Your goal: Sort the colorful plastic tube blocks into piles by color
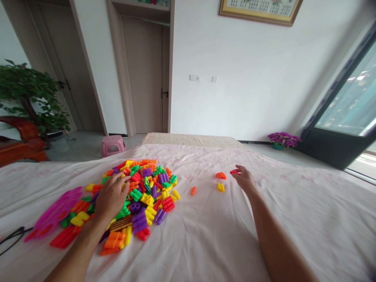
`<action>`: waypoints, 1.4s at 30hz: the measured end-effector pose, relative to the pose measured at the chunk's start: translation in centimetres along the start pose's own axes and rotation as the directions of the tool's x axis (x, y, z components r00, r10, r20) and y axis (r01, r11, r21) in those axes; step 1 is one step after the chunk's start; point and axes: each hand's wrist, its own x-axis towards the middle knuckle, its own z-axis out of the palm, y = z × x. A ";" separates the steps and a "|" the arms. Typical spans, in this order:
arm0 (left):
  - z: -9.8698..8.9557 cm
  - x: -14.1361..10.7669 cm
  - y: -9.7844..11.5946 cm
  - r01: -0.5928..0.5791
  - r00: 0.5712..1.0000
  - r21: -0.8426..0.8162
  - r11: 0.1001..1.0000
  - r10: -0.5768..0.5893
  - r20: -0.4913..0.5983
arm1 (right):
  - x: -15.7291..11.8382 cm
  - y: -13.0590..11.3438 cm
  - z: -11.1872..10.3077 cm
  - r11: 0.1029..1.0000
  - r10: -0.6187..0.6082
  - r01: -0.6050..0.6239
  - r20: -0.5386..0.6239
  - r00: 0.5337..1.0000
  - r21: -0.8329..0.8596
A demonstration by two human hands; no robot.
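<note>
Blocks (149, 200) in bright colours lie heaped on the left of the pale cloth (190, 243), the left hand (111, 196) over them; whether its grip holds any, I can't tell. Farther right, the right hand (243, 178) pinches a red piece (234, 171) near an orange block (221, 176) and a yellow block (221, 187).

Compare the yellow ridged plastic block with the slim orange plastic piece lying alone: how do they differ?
Shape: the yellow ridged plastic block has side-by-side ridges, while the slim orange plastic piece is a single rounded form. Size: the block looks wider than the orange piece. Place: the block lies nearer the right hand, the orange piece nearer the multicoloured plastic heap. Both lie on the pale patterned cloth, apart from the heap.
</note>
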 end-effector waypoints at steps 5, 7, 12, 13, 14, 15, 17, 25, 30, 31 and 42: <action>0.1 0.0 -0.2 0.001 1.000 -0.001 1.000 0.000 0.009 | -1.3 2.0 0.4 0.997 0.050 -0.040 0.177 0.983 -0.065; 0.1 0.0 -0.2 -0.004 1.000 0.001 1.000 0.004 0.012 | -1.6 2.2 0.3 0.988 -0.004 0.042 0.241 0.971 -0.150; 0.0 0.0 -0.1 -0.009 1.000 0.009 1.000 0.009 0.003 | -1.3 2.7 -0.9 0.957 -0.093 0.181 0.348 0.933 -0.229; 0.1 0.0 -0.1 -0.009 1.000 0.012 1.000 0.009 0.004 | -1.2 3.0 -1.2 0.958 -0.092 0.180 0.352 0.931 -0.224; 0.1 0.0 -0.1 -0.009 1.000 0.014 1.000 0.009 0.005 | -1.2 3.4 -1.4 0.959 -0.095 0.181 0.356 0.930 -0.217; 0.2 0.0 -0.2 -0.009 1.000 0.016 1.000 0.008 0.007 | -1.2 3.8 -1.6 0.960 -0.101 0.185 0.357 0.929 -0.208; 0.3 -0.1 -0.4 -0.009 1.000 0.012 1.000 0.008 0.008 | -1.4 4.6 -1.9 0.961 -0.125 0.200 0.347 0.930 -0.189; 0.3 0.0 -0.4 -0.013 1.000 0.019 1.000 0.013 -0.005 | -2.1 5.3 -2.4 0.986 -0.048 0.091 0.282 0.958 -0.143; 0.2 0.0 -0.4 -0.014 1.000 0.026 1.000 0.014 0.000 | -2.0 4.8 -1.9 0.999 -0.025 0.034 0.204 0.979 -0.043; 0.3 0.0 -0.4 -0.013 1.000 0.025 1.000 0.013 0.003 | -1.9 4.5 -1.7 1.000 -0.017 0.021 0.183 0.983 -0.021; 0.4 0.0 -0.6 -0.018 1.000 0.030 0.999 0.018 0.005 | -1.3 1.0 1.2 0.993 -0.011 -0.004 0.124 0.992 0.118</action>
